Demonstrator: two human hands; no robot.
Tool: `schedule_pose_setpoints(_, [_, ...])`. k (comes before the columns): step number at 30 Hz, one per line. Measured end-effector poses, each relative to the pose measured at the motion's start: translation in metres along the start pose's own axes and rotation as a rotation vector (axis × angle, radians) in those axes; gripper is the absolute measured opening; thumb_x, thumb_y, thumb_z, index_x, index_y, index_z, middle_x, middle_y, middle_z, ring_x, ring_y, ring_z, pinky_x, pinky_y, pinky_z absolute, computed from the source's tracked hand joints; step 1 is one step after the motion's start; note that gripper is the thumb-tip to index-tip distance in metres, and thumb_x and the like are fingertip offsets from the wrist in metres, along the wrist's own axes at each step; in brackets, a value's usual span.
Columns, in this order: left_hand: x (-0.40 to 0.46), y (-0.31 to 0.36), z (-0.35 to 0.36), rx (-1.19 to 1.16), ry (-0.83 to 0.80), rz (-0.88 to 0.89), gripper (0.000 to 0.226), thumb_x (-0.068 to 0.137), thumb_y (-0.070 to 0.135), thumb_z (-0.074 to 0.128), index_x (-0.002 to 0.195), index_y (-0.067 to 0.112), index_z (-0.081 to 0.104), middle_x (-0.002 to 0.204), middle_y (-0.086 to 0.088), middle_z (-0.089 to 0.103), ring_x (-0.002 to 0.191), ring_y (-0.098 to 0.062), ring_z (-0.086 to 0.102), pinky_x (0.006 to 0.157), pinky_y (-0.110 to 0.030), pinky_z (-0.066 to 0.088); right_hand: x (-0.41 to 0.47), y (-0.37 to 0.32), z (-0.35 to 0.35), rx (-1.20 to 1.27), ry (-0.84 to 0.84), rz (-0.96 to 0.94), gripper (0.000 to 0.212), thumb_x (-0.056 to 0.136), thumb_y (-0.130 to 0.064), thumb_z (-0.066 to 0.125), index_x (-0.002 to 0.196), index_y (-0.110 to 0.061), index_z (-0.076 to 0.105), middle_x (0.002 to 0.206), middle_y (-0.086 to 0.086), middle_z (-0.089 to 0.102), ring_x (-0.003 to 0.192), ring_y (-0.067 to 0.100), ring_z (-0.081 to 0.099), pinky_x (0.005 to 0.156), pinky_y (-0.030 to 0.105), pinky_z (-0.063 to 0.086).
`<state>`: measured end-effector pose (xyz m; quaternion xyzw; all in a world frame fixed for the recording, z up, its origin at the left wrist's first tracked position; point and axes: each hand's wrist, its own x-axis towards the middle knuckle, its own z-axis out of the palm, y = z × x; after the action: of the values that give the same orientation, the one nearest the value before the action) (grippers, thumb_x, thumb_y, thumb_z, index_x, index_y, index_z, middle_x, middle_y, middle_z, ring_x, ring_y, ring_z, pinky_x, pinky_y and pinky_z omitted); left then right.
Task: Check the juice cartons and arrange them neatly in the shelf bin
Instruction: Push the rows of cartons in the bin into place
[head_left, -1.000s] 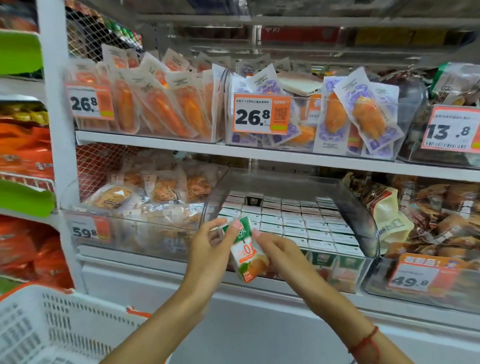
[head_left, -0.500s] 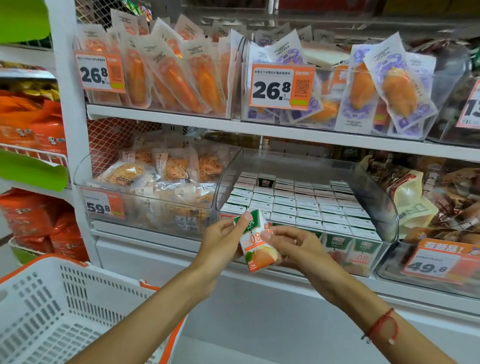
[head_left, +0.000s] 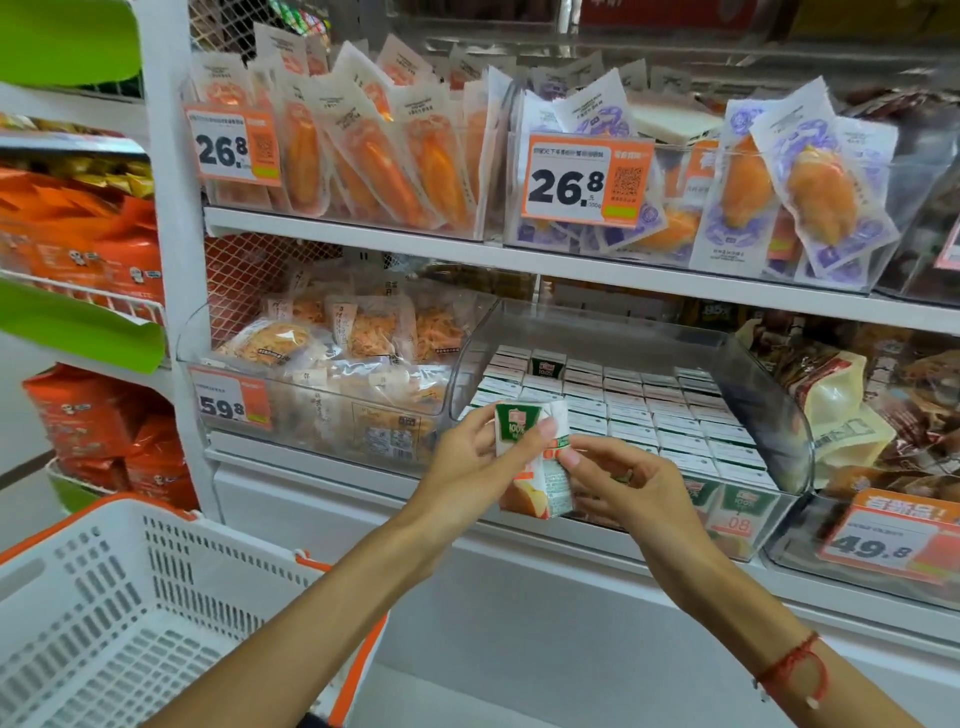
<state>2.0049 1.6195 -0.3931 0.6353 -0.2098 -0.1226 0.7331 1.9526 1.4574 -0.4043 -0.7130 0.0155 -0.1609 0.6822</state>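
Both hands clamp one juice carton (head_left: 535, 462) in front of the clear shelf bin (head_left: 779, 431): left hand (head_left: 467, 467) wraps its side, right hand (head_left: 628, 483) pinches the opposite edge. It is probably light, stiff-walled, dentable; grip flat faces, not corners.

Cartons (head_left: 644, 410) in bin (head_left: 779, 415), basket (head_left: 130, 597) left.

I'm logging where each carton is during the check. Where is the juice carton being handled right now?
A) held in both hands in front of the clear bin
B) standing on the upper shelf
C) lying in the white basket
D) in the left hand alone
A: the juice carton is pinched between the left hand and the right hand, in front of the clear bin.
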Motion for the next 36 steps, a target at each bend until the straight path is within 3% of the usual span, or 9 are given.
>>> schedule_pose_setpoints(3, [-0.006, 0.016, -0.023, 0.05, 0.041, 0.051, 0.043, 0.083, 0.025, 0.074, 0.123, 0.018, 0.061, 0.115, 0.006, 0.072, 0.106, -0.007, 0.068, 0.089, -0.025, 0.055, 0.007, -0.011, 0.024, 0.023, -0.061, -0.071, 0.018, 0.072, -0.032, 0.073, 0.091, -0.03, 0.076, 0.088, -0.007, 0.076, 0.082, 0.008, 0.073, 0.063, 0.014, 0.054])
schedule_pose_setpoints(7, [-0.038, 0.007, -0.085, 0.078, 0.263, 0.07, 0.033, 0.084, 0.023, 0.073, 0.116, 0.024, 0.066, 0.106, 0.011, 0.073, 0.097, 0.001, 0.068, 0.076, -0.012, 0.053, 0.017, -0.001, 0.086, -0.056, -0.31, -0.091, 0.017, 0.077, -0.033, 0.071, 0.094, -0.034, 0.075, 0.092, -0.009, 0.076, 0.086, 0.006, 0.071, 0.069, 0.017, 0.055])
schedule_pose_setpoints(13, [-0.114, -0.071, -0.18, 0.099, 0.626, -0.131, 0.021, 0.086, 0.029, 0.069, 0.108, 0.026, 0.069, 0.091, 0.012, 0.075, 0.079, 0.001, 0.07, 0.056, -0.007, 0.049, 0.018, 0.092, 0.184, -0.666, -0.708, -0.215, 0.022, 0.095, -0.033, 0.061, 0.117, -0.034, 0.066, 0.117, -0.014, 0.067, 0.107, 0.0, 0.061, 0.094, 0.024, 0.049])
schedule_pose_setpoints(16, [-0.142, -0.121, -0.214, 0.091, 0.743, -0.28, 0.018, 0.088, 0.025, 0.069, 0.106, 0.025, 0.068, 0.087, 0.007, 0.073, 0.066, 0.0, 0.069, 0.05, -0.01, 0.049, 0.012, 0.151, 0.201, -0.986, -0.914, -0.365, 0.036, 0.098, -0.043, 0.051, 0.132, -0.033, 0.057, 0.137, -0.012, 0.056, 0.128, 0.007, 0.047, 0.108, 0.023, 0.034])
schedule_pose_setpoints(20, [-0.147, -0.188, -0.244, 0.139, 0.746, -0.436, 0.019, 0.09, 0.018, 0.067, 0.107, 0.01, 0.066, 0.074, -0.005, 0.067, 0.053, -0.013, 0.063, 0.05, -0.027, 0.055, 0.008, 0.211, 0.209, -1.115, -1.129, -0.437, 0.047, 0.099, -0.053, 0.037, 0.134, -0.027, 0.057, 0.139, -0.006, 0.054, 0.132, 0.011, 0.042, 0.113, 0.021, 0.023])
schedule_pose_setpoints(24, [-0.132, -0.255, -0.264, 0.303, 0.706, -0.543, 0.025, 0.09, 0.018, 0.069, 0.099, -0.004, 0.064, 0.066, -0.01, 0.057, 0.053, -0.02, 0.054, 0.055, -0.029, 0.048, 0.004, 0.243, 0.203, -1.076, -1.083, -0.422, 0.074, 0.094, -0.065, 0.011, 0.113, -0.026, 0.072, 0.121, -0.006, 0.068, 0.113, 0.015, 0.06, 0.102, 0.029, 0.039])
schedule_pose_setpoints(28, [-0.121, -0.313, -0.272, 0.369, 0.655, -0.633, 0.031, 0.088, 0.019, 0.07, 0.097, -0.01, 0.062, 0.083, -0.023, 0.058, 0.067, -0.033, 0.059, 0.067, -0.04, 0.048, -0.005, 0.261, 0.191, -0.973, -0.869, -0.588, 0.05, 0.101, -0.042, 0.032, 0.086, -0.023, 0.076, 0.09, -0.01, 0.074, 0.08, 0.016, 0.065, 0.081, 0.033, 0.048])
schedule_pose_setpoints(33, [-0.126, -0.366, -0.279, 0.528, 0.569, -0.753, 0.033, 0.091, 0.026, 0.067, 0.104, -0.003, 0.062, 0.112, -0.031, 0.057, 0.092, -0.041, 0.063, 0.085, -0.047, 0.053, -0.01, 0.266, 0.188, -0.908, -0.796, -0.594, 0.044, 0.098, -0.031, 0.036, 0.086, -0.022, 0.077, 0.092, -0.01, 0.074, 0.083, 0.016, 0.066, 0.086, 0.028, 0.04])
schedule_pose_setpoints(36, [-0.129, -0.379, -0.275, 0.613, 0.575, -0.832, 0.047, 0.093, 0.037, 0.062, 0.126, 0.003, 0.054, 0.121, -0.023, 0.05, 0.102, -0.037, 0.059, 0.089, -0.041, 0.049, -0.011, 0.267, 0.187, -0.91, -0.797, -0.598, 0.044, 0.096, -0.029, 0.036, 0.084, -0.022, 0.077, 0.089, -0.01, 0.074, 0.076, 0.016, 0.063, 0.083, 0.032, 0.041])
